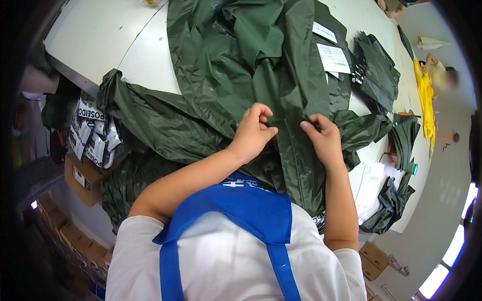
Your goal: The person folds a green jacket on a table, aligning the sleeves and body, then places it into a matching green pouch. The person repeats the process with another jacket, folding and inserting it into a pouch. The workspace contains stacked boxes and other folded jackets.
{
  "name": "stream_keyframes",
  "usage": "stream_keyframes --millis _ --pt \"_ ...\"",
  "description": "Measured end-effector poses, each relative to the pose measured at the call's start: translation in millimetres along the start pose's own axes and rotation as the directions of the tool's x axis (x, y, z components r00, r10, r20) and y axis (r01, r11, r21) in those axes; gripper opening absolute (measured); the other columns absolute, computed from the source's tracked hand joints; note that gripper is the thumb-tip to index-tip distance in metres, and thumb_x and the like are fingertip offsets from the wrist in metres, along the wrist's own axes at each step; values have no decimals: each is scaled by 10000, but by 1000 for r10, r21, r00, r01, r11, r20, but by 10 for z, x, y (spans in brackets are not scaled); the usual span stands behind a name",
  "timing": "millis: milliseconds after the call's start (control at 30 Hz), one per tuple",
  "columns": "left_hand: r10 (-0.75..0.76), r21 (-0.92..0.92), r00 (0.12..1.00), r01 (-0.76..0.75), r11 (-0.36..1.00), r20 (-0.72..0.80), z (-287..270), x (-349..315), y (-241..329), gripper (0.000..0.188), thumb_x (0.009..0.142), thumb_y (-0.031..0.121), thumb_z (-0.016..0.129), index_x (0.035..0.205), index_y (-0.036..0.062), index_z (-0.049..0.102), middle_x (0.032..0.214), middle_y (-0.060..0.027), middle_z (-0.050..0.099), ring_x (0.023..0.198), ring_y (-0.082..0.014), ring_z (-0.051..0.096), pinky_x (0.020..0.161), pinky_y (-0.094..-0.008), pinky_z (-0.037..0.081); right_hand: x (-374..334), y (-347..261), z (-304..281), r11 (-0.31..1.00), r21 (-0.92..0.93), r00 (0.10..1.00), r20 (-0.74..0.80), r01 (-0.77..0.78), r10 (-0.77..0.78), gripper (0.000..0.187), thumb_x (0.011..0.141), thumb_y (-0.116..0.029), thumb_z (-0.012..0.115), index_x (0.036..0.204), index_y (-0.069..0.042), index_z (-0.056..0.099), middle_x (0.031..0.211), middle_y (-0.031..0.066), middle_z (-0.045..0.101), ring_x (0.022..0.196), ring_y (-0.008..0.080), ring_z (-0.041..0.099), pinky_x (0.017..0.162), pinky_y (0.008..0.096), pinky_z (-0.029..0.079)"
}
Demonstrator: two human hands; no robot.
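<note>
While a glossy dark green raincoat [251, 65] lies crumpled on the white surface [100, 35], the left hand [253, 131] and right hand [321, 135] pinch its zipper seam; white rectangular labels [332, 57] sit beyond.

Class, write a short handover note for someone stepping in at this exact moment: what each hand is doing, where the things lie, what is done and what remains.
Left hand: pinching the dark green raincoat beside its front zip.
Right hand: pinching the fabric on the zip's other side.
The raincoat lies spread over the white table, one part hanging off the near edge.
Folded green garments sit further right; paper tags lie on the coat.
Done: coat laid out.
Left: it is not yet folded.
</note>
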State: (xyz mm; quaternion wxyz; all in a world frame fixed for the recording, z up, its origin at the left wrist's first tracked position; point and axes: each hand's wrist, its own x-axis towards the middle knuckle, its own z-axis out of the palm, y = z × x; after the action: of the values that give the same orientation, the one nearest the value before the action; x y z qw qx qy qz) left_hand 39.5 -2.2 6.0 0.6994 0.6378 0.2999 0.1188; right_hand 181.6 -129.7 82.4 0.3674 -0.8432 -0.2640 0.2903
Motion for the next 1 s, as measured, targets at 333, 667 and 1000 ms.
stream_keyframes --millis 333,667,1000 --pt "-82 -599 965 219 770 248 -34 -20 380 286 846 60 665 1068 -1 495 926 -67 605 814 -119 600 711 -268 500 -129 -246 145 932 361 998 43 17 -35 111 872 -90 630 936 -11 586 773 -19 578 715 45 508 645 207 419" --pt "294 -247 932 -240 939 212 -328 42 586 131 841 59 633 955 16 585 900 -44 612 785 -88 577 693 -249 473 395 -867 -186 916 -103 809 514 389 -286 315 752 -82 702 1046 -25 606 852 104 640 733 168 592 658 277 462" --pt "63 574 773 412 708 -632 -1777 1193 -345 815 735 275 737 1367 -4 306 1294 -267 430 1203 -379 443 985 -423 401 571 -550 -290 982 111 868 459 153 -187 47 853 -25 596 882 -21 559 811 -25 528 772 63 467 690 221 384"
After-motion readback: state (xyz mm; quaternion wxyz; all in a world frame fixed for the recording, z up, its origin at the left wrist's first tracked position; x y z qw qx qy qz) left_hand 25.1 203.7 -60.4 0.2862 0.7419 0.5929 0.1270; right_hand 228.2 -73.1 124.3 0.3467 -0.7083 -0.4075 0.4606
